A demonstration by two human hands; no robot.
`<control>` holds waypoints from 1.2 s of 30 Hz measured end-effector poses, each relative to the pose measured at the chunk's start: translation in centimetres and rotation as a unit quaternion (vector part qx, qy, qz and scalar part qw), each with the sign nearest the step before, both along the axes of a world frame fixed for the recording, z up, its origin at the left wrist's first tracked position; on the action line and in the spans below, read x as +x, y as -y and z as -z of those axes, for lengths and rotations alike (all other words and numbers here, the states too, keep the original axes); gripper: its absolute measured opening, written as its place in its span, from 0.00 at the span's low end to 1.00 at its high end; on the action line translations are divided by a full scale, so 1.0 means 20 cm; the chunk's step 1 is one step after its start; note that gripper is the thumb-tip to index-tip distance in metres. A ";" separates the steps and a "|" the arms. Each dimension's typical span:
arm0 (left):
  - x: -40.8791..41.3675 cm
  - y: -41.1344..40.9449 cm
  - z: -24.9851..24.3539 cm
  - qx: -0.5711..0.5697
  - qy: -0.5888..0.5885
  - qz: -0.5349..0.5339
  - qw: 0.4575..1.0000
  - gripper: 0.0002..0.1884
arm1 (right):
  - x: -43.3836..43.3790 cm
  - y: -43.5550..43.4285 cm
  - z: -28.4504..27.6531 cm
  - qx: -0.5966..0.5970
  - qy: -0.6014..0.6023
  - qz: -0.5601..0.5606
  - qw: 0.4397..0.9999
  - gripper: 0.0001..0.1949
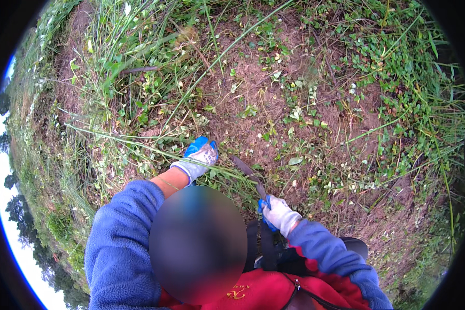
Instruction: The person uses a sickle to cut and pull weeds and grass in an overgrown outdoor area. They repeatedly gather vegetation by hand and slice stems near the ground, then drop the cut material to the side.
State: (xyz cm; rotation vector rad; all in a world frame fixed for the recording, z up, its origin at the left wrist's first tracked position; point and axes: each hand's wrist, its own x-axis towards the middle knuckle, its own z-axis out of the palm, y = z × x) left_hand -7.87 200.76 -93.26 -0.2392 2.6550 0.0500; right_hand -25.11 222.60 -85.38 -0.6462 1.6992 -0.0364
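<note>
My left hand [200, 159], in a white and blue work glove, is low over the weeds with its fingers curled. Long green grass stems [147, 148] run across the back of its wrist. Whether the fingers hold any plants is hidden. My right hand [280, 215], gloved alike, is closed around the lower end of a sickle [251, 173]. The dark, curved blade points up and left, its tip close to my left fingers. A tuft of grass [236, 186] lies between the two hands, partly under the blade.
Reddish-brown soil [252, 93] with scattered leaves spreads ahead. Thick grass and leafy weeds [139, 77] stand at upper left, and low leafy plants [403, 77] cover the right. A dark stick [140, 69] lies in the weeds. Trees [23, 221] line the left rim.
</note>
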 end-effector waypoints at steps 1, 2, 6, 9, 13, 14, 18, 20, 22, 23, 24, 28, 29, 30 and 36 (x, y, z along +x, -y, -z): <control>0.03 0.00 0.04 0.009 -0.016 0.010 1.000 0.07 | 0.02 0.06 0.01 0.009 -0.021 -0.012 1.000 0.14; 0.05 0.01 0.09 0.022 0.010 0.030 0.999 0.07 | 0.04 0.11 0.02 -0.021 -0.057 -0.071 0.996 0.10; 0.11 0.02 0.14 -0.036 -0.085 0.094 0.991 0.09 | 0.04 0.13 -0.08 -0.058 -0.039 -0.080 0.994 0.12; 0.15 0.02 0.07 -0.018 -0.121 0.123 0.985 0.12 | -0.12 -0.07 -0.33 0.070 -0.001 -0.047 0.996 0.14; 0.27 0.03 -0.02 -0.002 0.026 0.056 0.998 0.07 | -0.27 -0.18 -0.58 0.119 0.093 -0.051 0.987 0.09; 0.30 0.04 -0.03 0.006 0.053 0.083 0.995 0.07 | -0.25 -0.14 -0.57 0.093 0.055 -0.039 0.993 0.08; 0.37 0.08 -0.05 -0.032 -0.034 0.137 0.989 0.08 | -0.11 0.25 -0.29 0.070 0.102 0.113 0.986 0.09; 0.38 0.08 -0.07 -0.043 -0.012 0.190 0.981 0.06 | 0.00 0.36 -0.14 0.097 0.119 0.006 0.988 0.05; 0.38 0.05 -0.11 -0.157 -0.042 0.211 0.964 0.12 | 0.03 0.30 -0.08 0.125 0.213 0.054 0.968 0.06; 0.37 0.04 -0.12 -0.222 -0.032 0.235 0.946 0.16 | 0.02 0.23 -0.06 0.146 0.251 0.079 0.954 0.07; 0.35 0.04 -0.12 -0.166 -0.056 0.197 0.965 0.21 | -0.02 0.15 -0.05 0.192 0.267 0.113 0.938 0.07; 0.28 0.05 -0.04 -0.155 -0.122 0.271 0.942 0.29 | -0.08 -0.06 0.07 0.228 0.404 0.220 0.858 0.09; 0.26 0.06 0.00 -0.233 -0.146 0.341 0.899 0.26 | -0.09 -0.09 0.10 0.211 0.421 0.228 0.852 0.11; 0.26 0.07 0.03 -0.319 -0.132 0.429 0.835 0.23 | -0.10 -0.10 0.12 0.232 0.494 0.288 0.787 0.12; 0.21 0.04 0.05 0.037 -0.031 0.067 0.997 0.06 | -0.20 -0.09 0.00 0.345 0.662 0.438 0.500 0.11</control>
